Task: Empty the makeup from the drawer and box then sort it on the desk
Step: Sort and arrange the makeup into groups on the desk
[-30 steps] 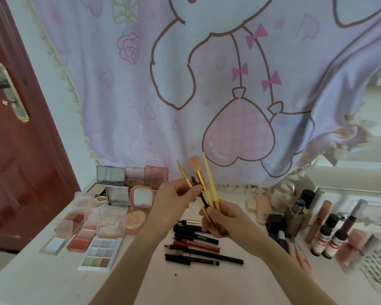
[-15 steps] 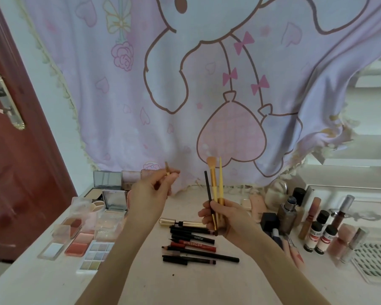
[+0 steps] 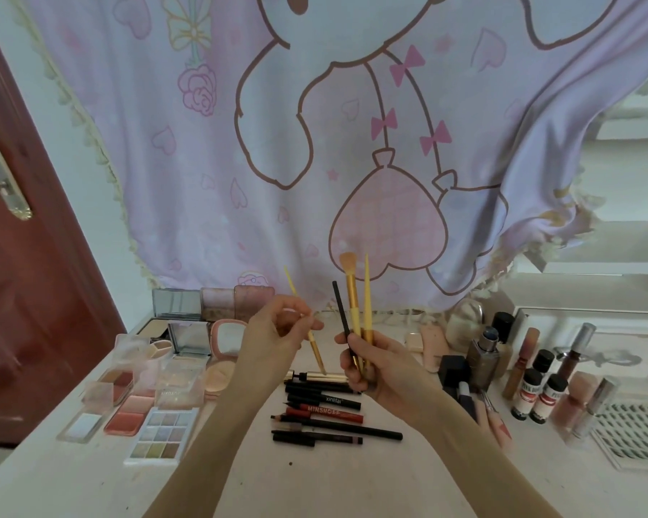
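Our left hand pinches one thin gold brush mid-handle, at nine o'clock of our right hand, which grips three more brushes above the counter. They look light, stiff and slick, so we'd hold the handles. Half a second ago the single brush was raised farther left; now it tilts down toward the pencils.

A thin yellow brush is tilting in the air, its slim end pointing up and left and its gold end hanging down. Beside it, three more are standing upright in a bunch: a black pencil, a peach-bristled brush and a pointed yellow brush. Below them, pens and liners are lying in a row on the desk. Palettes and compacts are sitting at the left, bottles and tubes standing at the right.
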`<state>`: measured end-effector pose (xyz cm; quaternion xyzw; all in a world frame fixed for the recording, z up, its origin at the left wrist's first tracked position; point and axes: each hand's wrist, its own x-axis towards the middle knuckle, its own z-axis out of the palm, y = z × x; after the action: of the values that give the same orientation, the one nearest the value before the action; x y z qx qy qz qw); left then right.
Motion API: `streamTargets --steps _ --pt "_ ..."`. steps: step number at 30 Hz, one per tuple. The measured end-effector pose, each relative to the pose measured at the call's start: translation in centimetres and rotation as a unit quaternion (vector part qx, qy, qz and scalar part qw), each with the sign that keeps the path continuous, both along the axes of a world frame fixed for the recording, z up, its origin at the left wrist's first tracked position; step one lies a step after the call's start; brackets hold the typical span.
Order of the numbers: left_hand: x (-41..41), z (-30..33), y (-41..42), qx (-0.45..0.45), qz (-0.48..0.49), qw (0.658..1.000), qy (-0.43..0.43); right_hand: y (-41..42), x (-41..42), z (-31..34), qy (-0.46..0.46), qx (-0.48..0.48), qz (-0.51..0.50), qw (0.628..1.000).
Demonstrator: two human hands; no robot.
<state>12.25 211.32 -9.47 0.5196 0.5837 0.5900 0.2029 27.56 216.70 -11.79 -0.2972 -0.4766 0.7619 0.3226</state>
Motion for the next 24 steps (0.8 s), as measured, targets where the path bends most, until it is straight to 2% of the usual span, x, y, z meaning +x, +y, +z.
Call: streamTargets --steps 7,12,15,16,18,20,21,24 --pt "0.6 0.4 0.3 -0.064 -0.036 0.989 -0.128 -0.3 -0.1 -0.3 -0.089 0.068 -0.031 0.993" --pt "0.6 0.6 0.4 -0.081 -0.047 0.991 -0.094 -0.8 -0.2 -0.4 -0.115 0.107 0.001 0.987" --pt "0.6 0.7 0.4 -0.064 -0.032 0.994 -0.082 -0.5 -0.2 -0.8 -0.158 0.117 -0.035 0.980" --pt "0.4 0.8 0.4 -0.036 -0.004 0.998 -0.060 -0.3 -0.2 -1.0 -0.153 0.098 -0.059 0.982" --pt "0.1 1.1 0.1 0.066 0.079 0.993 0.053 0.3 0.0 -1.1 -0.107 0.033 -0.090 0.990" --pt "-0.1 1.6 -0.7 0.158 0.100 0.957 0.220 0.4 0.3 -0.7 -0.041 -0.034 -0.073 0.996" --pt "-0.1 1.5 -1.1 0.168 0.077 0.940 0.287 0.3 0.3 -0.4 -0.008 -0.069 -0.047 0.996" --pt "0.8 0.7 -2.3 0.084 -0.006 0.927 0.365 -0.2 0.2 0.7 0.037 -0.117 0.042 0.992"
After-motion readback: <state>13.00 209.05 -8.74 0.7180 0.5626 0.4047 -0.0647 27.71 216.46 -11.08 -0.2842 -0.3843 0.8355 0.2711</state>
